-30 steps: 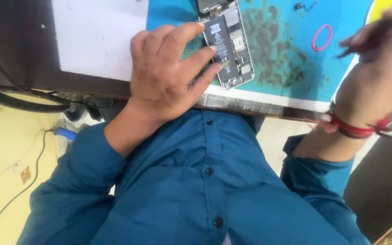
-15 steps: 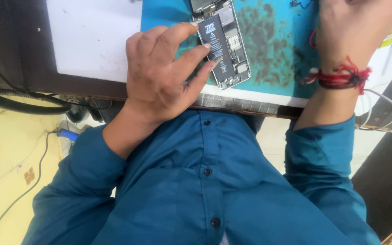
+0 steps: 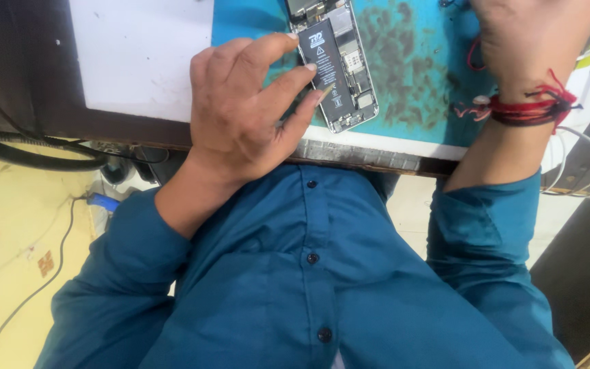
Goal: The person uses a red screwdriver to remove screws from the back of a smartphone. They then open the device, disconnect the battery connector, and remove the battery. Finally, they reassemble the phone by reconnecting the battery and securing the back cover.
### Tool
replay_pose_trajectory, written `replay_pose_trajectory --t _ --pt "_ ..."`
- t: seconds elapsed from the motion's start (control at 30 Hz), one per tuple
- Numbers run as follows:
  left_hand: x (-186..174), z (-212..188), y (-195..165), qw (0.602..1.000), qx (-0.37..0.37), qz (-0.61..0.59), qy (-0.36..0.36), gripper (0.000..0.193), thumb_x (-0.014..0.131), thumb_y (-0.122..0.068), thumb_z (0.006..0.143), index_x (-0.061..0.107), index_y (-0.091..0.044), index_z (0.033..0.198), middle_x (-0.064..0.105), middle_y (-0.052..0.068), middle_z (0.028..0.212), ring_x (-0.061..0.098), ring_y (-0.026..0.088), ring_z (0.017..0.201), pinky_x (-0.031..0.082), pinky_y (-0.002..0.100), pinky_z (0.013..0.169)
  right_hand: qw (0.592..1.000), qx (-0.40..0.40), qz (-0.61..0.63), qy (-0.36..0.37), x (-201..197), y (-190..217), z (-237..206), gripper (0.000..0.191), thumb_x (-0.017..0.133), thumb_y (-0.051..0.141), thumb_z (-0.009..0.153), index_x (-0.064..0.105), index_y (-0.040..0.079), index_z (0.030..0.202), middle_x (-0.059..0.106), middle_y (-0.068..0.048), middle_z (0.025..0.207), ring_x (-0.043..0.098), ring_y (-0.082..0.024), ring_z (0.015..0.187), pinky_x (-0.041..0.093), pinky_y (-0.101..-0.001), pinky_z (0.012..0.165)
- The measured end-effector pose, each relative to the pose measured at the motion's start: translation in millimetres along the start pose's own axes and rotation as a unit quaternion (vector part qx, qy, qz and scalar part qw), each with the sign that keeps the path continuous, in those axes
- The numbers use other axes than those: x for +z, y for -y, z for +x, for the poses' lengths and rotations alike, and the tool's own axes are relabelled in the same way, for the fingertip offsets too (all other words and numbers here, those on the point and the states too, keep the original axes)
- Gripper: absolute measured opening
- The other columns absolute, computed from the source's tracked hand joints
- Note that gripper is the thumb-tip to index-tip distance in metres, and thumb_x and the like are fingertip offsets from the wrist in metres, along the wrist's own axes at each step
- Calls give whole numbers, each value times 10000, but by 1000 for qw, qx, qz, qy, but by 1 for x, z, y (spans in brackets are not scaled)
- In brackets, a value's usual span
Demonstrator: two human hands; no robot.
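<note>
An opened phone (image 3: 349, 75) lies on a teal work mat (image 3: 418, 102), its black battery (image 3: 324, 58) and circuit parts exposed. My left hand (image 3: 247, 116) rests at the desk's near edge, its fingertips touching the left side of the phone and the battery. My right hand (image 3: 527, 41) is over the mat's right part, seen from the back, with red and black threads around the wrist; its fingers are out of sight past the top edge, so what it holds is hidden.
A white sheet (image 3: 145, 48) lies on the dark desk to the left of the mat. Black cables (image 3: 29, 154) hang below the desk on the left over a yellow floor. White cables (image 3: 588, 147) run at the right. My blue shirt (image 3: 322, 273) fills the lower frame.
My right hand has moved left and farther up onto the mat, covering the pink ring seen earlier. My left hand has stayed on the phone.
</note>
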State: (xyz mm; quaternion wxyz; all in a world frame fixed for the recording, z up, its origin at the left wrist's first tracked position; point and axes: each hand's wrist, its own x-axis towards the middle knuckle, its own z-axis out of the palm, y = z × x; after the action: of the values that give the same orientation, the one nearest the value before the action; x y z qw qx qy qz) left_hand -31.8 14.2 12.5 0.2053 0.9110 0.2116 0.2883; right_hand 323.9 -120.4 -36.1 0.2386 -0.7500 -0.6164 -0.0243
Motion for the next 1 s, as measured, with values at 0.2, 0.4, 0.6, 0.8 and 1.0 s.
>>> replay_pose_trajectory --t 0.2,0.4,0.6,0.8,1.0 --pt "-1 1 0 1000 4 -18 11 250 816 -202 984 746 -75 1189 586 66 1348 533 257 1180 377 427 1009 965 178 193 20 -28 41 -6 132 670 -76 1046 558 -43 984 557 -88 871 501 -168 718 377 -302 664" --pt "-4 3 -3 999 19 -20 16 234 816 -189 996 749 -79 1191 598 52 1319 543 248 1179 376 420 990 858 254 441 64 -37 118 -13 285 704 -116 1011 479 59 1013 666 -66 900 625 -76 766 481 -194 666" --pt "2 4 -6 997 54 -35 31 267 740 -131 934 725 -58 1190 585 65 1337 551 239 1185 371 427 1015 840 298 442 99 -19 162 -24 377 760 -142 981 435 48 994 677 -58 901 476 5 692 399 -147 612" --pt "14 3 -3 997 54 -28 40 285 712 -138 952 720 -79 1231 588 38 1335 552 216 1180 363 402 1018 855 293 424 58 -10 173 -25 366 759 -134 976 436 33 1016 666 -45 909 519 10 723 421 -143 616" --pt "18 -1 -1 998 52 -17 44 295 697 -156 976 723 -85 1260 591 42 1327 542 215 1181 363 398 1013 883 273 379 53 -11 178 -21 365 780 -123 1002 445 20 1017 651 -32 890 513 10 709 401 -141 612"
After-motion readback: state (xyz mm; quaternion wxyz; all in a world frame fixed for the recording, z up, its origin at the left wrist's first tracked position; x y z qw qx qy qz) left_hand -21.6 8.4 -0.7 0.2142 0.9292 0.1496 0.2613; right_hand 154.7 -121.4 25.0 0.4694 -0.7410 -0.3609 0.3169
